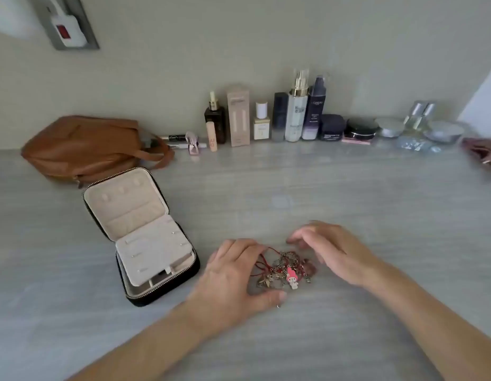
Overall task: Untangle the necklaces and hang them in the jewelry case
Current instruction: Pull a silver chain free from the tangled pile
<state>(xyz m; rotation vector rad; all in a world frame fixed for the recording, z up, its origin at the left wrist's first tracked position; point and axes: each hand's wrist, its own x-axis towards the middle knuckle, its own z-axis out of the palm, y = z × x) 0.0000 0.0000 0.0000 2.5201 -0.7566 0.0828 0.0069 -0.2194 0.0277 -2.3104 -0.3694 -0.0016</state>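
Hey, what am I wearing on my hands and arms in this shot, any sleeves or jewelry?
The left forearm and right forearm are bare to the frame's edge, with no sleeves, watch or bracelet. The left hand and right hand are ungloved, and no ring shows on the visible fingers, though the right hand is slightly blurred.

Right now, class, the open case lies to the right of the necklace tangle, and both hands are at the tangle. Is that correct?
No. The open case lies to the left of the tangle, not the right, as the head view shows. The left hand and right hand are both at the tangle.
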